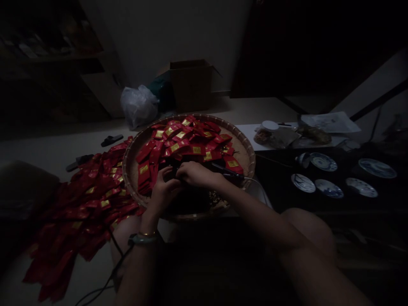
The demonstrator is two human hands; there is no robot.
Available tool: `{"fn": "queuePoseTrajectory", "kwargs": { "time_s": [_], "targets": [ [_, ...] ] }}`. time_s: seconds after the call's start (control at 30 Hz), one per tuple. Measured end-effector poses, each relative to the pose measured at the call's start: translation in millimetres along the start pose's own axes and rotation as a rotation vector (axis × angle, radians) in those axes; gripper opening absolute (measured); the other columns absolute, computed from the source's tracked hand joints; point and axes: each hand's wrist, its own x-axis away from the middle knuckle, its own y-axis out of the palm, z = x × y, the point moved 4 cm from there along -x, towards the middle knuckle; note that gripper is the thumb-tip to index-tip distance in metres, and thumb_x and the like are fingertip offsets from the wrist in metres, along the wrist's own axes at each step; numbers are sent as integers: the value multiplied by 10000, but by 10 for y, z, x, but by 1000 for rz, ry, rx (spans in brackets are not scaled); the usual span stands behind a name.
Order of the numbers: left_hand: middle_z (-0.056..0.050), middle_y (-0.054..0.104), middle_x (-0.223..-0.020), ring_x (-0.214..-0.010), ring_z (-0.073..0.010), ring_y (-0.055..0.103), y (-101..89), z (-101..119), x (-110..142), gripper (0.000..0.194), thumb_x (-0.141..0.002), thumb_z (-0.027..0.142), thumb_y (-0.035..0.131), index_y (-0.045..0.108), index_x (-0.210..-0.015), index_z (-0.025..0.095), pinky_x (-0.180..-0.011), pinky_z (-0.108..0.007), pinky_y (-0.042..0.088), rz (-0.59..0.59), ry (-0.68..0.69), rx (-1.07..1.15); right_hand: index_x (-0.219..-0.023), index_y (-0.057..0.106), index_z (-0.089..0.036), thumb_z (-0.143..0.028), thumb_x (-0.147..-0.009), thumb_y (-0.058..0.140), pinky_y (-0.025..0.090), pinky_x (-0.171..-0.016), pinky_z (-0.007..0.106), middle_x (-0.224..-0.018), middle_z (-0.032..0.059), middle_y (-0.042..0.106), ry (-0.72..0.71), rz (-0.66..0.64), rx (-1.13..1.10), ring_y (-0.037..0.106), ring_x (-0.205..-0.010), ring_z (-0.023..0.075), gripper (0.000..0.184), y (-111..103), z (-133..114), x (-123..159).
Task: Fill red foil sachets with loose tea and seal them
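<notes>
A round woven tray (247,146) in front of me holds several red packets with gold labels (188,142). My left hand (164,189) and my right hand (196,173) meet over the tray's near part, fingers curled together around something dark and small that I cannot make out. A dark slender tool with a white cord (228,171) lies by my right wrist. My left wrist wears a watch and a thin bangle (143,237).
A big heap of red packets (86,204) covers the floor to the left. Blue-and-white dishes (321,180) sit on a dark surface at right. A cardboard box (191,83) and a plastic bag (138,104) stand behind. A black cable (111,263) runs under my left arm.
</notes>
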Motion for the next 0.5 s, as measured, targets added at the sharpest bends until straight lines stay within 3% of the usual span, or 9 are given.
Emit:
{"fn": "queuePoseTrajectory", "kwargs": {
  "time_s": [0.07, 0.13, 0.23, 0.33, 0.43, 0.5],
  "targets": [
    [-44, 385, -1264, -1159, -245, 508, -9, 19, -8, 43, -750, 187, 687, 678, -775, 221, -967, -423, 480, -1, -5, -14, -935, 677, -170, -69, -756, 587, 421, -743, 290, -1012, 71, 572, 69, 117, -45, 570, -857, 180, 225, -16, 17, 1],
    [-40, 394, -1249, -1131, -231, 524, -34, 34, -17, 32, -755, 198, 684, 678, -774, 222, -962, -419, 485, 22, -14, -23, -1025, 634, -176, -62, -696, 651, 434, -751, 278, -1079, 68, 524, 102, 246, -134, 559, -889, 169, 349, -35, 30, 22],
    [-34, 411, -1222, -1108, -223, 534, -64, 47, -23, 24, -746, 210, 695, 674, -750, 221, -959, -417, 487, 76, -34, -43, -1071, 599, -178, -59, -711, 643, 444, -771, 275, -1046, 53, 557, 88, 321, -267, 567, -892, 154, 382, -45, 12, 49],
    [-39, 429, -1196, -1096, -227, 535, -65, 52, -17, 43, -730, 216, 708, 666, -719, 217, -947, -410, 491, 137, -56, -74, -1073, 618, -187, -60, -822, 518, 430, -789, 291, -971, 56, 626, 54, 221, -233, 580, -894, 170, 298, -6, -58, 29],
    [-46, 456, -1163, -1083, -225, 532, -54, 53, -7, 43, -746, 219, 689, 661, -714, 221, -932, -397, 491, 162, -68, -111, -1161, 598, -200, -98, -854, 492, 414, -808, 331, -984, 88, 623, 80, 88, -75, 559, -922, 207, 340, 55, -91, 3],
    [-48, 475, -1148, -1095, -234, 517, -65, 56, -3, 51, -749, 235, 689, 655, -713, 222, -936, -408, 482, 173, -60, -137, -1215, 559, -189, -116, -857, 499, 414, -812, 342, -994, 102, 609, 88, 81, -42, 531, -943, 214, 371, 58, -86, 11]
  ]
}}
